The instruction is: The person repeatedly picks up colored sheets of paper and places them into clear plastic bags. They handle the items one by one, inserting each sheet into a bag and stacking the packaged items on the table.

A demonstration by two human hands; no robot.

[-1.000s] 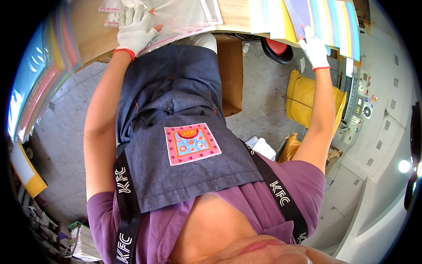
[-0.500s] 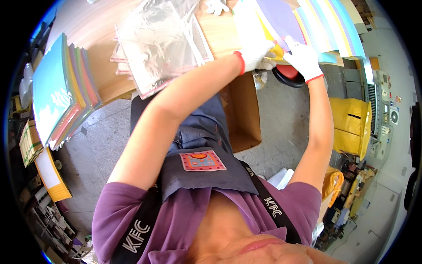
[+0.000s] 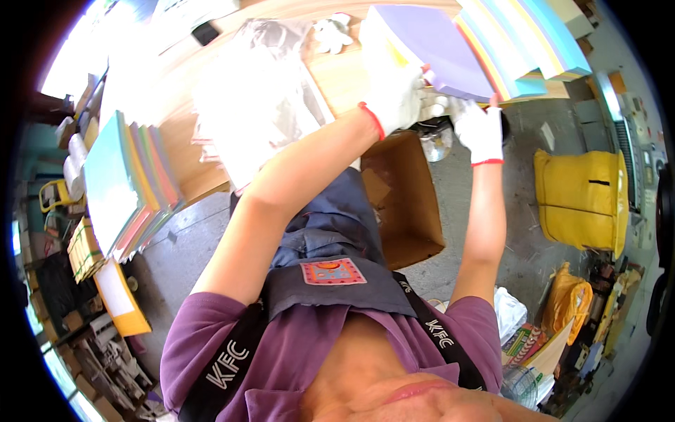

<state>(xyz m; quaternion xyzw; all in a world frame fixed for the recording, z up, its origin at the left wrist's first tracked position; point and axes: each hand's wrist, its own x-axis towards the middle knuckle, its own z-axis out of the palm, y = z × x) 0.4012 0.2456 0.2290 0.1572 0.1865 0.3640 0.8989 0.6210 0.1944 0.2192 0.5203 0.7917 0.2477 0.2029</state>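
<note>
A thick stack of purple paper [image 3: 429,46] lies at the table's near edge, right of centre, over paler and yellow sheets. My left hand [image 3: 401,98], in a white glove with a red cuff, is closed at the stack's near left corner, its thumb up against the purple edge and other fingers curled below. At the near right corner my right hand [image 3: 479,132], gloved alike, has its fingers against the purple edge; part of them is hidden by the stack. Left of my hands lie clear plastic bags [image 3: 260,91], washed out by glare.
Multicoloured paper stacks [image 3: 520,42] stand at the far right, another wrapped stack [image 3: 116,183] at the left. A spare white glove [image 3: 332,33] lies at the back. Below the table edge sits an open cardboard box [image 3: 411,211]; a yellow bag [image 3: 582,200] is on the right.
The purple stack's near edge has come closer to me, covering most of the yellow below. My right hand has lowered with its corner. The whole view has shifted slightly.
</note>
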